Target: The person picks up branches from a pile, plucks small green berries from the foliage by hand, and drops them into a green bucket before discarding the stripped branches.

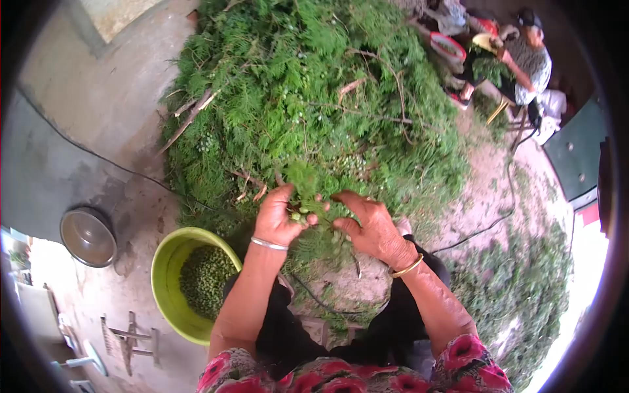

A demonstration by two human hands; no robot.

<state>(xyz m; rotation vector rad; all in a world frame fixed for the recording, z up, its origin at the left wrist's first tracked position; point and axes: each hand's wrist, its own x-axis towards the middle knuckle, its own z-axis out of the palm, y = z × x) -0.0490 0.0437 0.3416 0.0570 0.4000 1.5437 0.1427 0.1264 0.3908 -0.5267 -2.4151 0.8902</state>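
My left hand (276,219), with a silver bracelet at the wrist, is closed around a green conifer sprig (303,180). Small round green cones (297,215) show at its fingers. Just to the right, my right hand (372,228), wearing a gold bangle, is near the sprig with thumb and forefinger apart; its other fingers are partly hidden. Beyond both hands rises a large heap of leafy conifer branches (282,98). A yellow-green bucket (162,288) left of my left forearm contains many small green cones (206,281).
A metal basin (88,237) sits at left, above a small wooden stool (131,340). A black cable (98,156) crosses the floor. Upper right, a seated person (531,69) handles greenery near a red-rimmed basin (448,47). Scattered foliage (517,295) covers the right-hand floor.
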